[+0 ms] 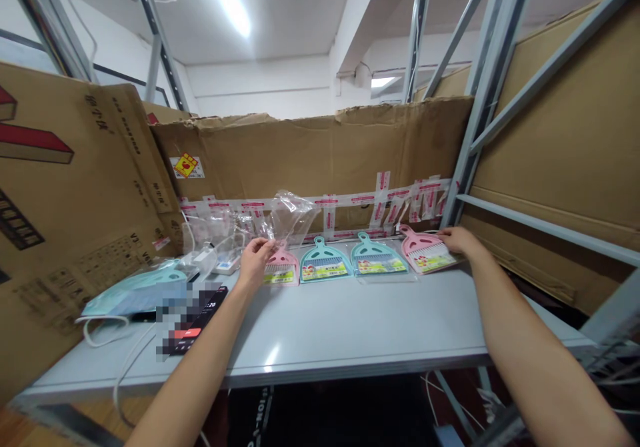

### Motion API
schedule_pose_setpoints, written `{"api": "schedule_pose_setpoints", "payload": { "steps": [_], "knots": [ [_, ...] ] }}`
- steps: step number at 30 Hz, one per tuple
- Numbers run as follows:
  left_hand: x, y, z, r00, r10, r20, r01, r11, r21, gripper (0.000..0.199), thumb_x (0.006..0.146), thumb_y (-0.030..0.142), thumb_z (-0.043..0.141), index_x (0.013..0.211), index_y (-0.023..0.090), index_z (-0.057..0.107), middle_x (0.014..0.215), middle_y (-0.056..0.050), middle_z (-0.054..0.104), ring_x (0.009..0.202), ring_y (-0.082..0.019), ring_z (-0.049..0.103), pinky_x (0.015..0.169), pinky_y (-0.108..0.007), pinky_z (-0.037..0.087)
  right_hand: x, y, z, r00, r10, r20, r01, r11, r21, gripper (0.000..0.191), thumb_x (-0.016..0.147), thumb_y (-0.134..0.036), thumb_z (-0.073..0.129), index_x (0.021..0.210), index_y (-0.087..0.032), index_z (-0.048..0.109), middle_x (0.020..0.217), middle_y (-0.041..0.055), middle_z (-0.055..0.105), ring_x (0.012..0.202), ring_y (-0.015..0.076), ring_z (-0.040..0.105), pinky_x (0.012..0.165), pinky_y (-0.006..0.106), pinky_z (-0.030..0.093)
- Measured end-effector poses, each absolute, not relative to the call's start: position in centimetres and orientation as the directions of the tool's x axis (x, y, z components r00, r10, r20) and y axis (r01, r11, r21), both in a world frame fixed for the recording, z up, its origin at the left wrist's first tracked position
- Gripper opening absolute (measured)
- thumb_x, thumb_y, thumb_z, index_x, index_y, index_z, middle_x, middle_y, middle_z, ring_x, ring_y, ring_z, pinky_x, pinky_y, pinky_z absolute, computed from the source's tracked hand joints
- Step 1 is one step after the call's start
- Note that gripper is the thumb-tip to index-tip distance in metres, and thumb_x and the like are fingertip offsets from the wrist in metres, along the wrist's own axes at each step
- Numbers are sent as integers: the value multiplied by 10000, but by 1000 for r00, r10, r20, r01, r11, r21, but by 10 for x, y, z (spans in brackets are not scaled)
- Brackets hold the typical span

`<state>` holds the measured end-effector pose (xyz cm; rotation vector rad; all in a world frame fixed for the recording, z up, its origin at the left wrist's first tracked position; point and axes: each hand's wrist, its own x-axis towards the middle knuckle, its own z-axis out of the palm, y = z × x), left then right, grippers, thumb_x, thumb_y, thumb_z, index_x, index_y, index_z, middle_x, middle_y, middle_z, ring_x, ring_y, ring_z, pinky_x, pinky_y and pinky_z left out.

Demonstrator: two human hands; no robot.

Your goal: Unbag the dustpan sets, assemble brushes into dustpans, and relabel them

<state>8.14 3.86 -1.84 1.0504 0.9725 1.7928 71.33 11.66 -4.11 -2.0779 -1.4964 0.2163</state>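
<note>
On the grey shelf (320, 327), the left hand (255, 264) pinches a clear bag (293, 217) — the right hand (460, 240), fingers flat and open, steadies a pink dustpan (425, 250).

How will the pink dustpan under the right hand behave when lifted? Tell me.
The pink plastic dustpan will probably feel light and fairly stiff, judging by its thin moulded shell. Its glossy wrapping may slip under the right hand's fingers. Lying flat on the table, it seems unlikely to roll.
</note>
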Motion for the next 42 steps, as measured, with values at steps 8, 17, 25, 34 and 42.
{"api": "schedule_pose_setpoints", "payload": {
  "steps": [8,17,25,34,42],
  "knots": [
    [86,27,-19,-296,903,313,-143,-366,920,608,567,515,1054,926,193,685,927,-20,714,773,-177,730,744,-332,635,714,99,-20,348,910,227,778,-146,-611,279,925,-267,699,1049,-149,918,972,160,877,783,247,770,678,288,549],
    [99,19,-26,-127,917,379,86,-370,925,632,675,501,1028,1121,222,679,976,-39,767,852,-209,756,780,-328,604,620,75,-2,0,993,121,607,97,-789,292,892,-384,787,1060,-171,896,1009,107,883,790,208,752,629,229,545],
    [114,9,-27,-63,908,414,66,-410,909,664,679,370,1040,1213,246,665,1081,-53,759,980,-206,736,887,-337,596,542,44,1,-269,961,59,473,185,-862,331,835,-465,848,1039,-209,897,954,59,876,800,235,761,636,264,564],
    [128,-8,-19,48,911,410,-3,-411,912,792,654,314,1062,1275,278,572,1101,-46,738,824,-180,730,770,-316,605,495,33,-13,-361,925,115,467,286,-836,269,883,-438,827,1000,-205,890,952,40,870,805,210,744,703,269,554],
    [146,-23,-20,124,895,429,-50,-426,903,777,645,255,1054,1278,280,604,1264,-97,690,902,-184,734,769,-314,630,477,37,-20,-258,941,217,403,309,-862,273,911,-450,792,974,-195,869,926,54,850,795,224,737,727,301,565]
  ]
}}
